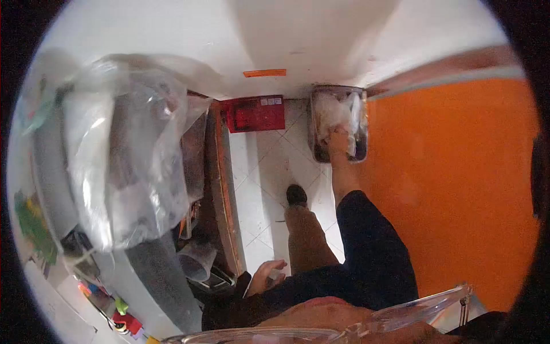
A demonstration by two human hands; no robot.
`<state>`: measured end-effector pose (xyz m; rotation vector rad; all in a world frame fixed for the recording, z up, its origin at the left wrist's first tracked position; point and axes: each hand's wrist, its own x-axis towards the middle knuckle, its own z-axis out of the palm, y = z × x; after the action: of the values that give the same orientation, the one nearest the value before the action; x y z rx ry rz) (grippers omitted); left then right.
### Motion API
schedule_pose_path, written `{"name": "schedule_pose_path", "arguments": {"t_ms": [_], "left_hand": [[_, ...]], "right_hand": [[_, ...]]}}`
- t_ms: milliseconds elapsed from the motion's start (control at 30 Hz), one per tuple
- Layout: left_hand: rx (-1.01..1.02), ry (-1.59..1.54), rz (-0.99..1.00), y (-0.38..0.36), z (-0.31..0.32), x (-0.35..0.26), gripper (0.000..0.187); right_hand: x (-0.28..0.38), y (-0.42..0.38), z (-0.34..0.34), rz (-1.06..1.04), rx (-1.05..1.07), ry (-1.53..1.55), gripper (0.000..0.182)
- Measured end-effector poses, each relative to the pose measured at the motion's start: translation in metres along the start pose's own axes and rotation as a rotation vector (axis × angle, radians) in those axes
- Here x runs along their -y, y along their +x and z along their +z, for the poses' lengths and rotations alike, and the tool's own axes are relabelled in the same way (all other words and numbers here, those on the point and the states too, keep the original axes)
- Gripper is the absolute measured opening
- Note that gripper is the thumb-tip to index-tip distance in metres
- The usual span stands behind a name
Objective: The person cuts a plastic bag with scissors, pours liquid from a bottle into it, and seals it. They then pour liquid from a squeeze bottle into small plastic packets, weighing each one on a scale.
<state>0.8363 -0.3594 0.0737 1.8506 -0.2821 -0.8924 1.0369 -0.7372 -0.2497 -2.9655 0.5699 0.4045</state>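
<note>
From where I stand, the right hand (340, 139) is down inside a bin (314, 136), whose long axis runs roughly from twelve o'clock to six. Pale crumpled plastic (327, 110) lies in there, at the fingers and on toward twelve. I can't tell whether they grip it or just touch it. The left hand (263, 280) is well apart, at seven o'clock from the bin, its fingers partly bent, its hold unclear. A red box (256, 116) sits at nine o'clock, near the bin.
</note>
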Motion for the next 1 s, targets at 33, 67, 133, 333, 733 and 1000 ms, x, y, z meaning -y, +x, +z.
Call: {"name": "schedule_pose_path", "arguments": {"t_ms": [33, 67, 133, 333, 733, 1000], "left_hand": [[-0.017, 0.003, -0.007, 0.013, 0.000, 0.001, 0.045], [-0.038, 0.006, -0.015, 0.024, 0.001, -0.003, 0.045], [-0.015, -0.027, -0.031, 0.036, 0.004, 0.005, 0.044], [-0.049, -0.101, -0.183, 0.023, -0.005, -0.037, 0.038], [-0.501, 0.049, -0.002, -0.176, 0.025, -0.103, 0.039], [-1.260, -0.227, 0.177, -0.378, 0.218, 0.104, 0.034]], "right_hand": [[-0.009, 0.018, 0.041, 0.007, 0.023, -0.040, 0.049], [-0.017, 0.032, 0.079, 0.010, 0.046, -0.080, 0.050], [-0.024, 0.047, 0.127, 0.018, 0.083, -0.163, 0.053], [-0.028, 0.039, 0.027, -0.293, 0.677, -0.311, 0.053], [-0.006, -0.193, -0.049, -0.464, 0.229, 0.317, 0.053], [0.047, -0.447, -0.114, -0.948, 0.736, 0.127, 0.048]]}}
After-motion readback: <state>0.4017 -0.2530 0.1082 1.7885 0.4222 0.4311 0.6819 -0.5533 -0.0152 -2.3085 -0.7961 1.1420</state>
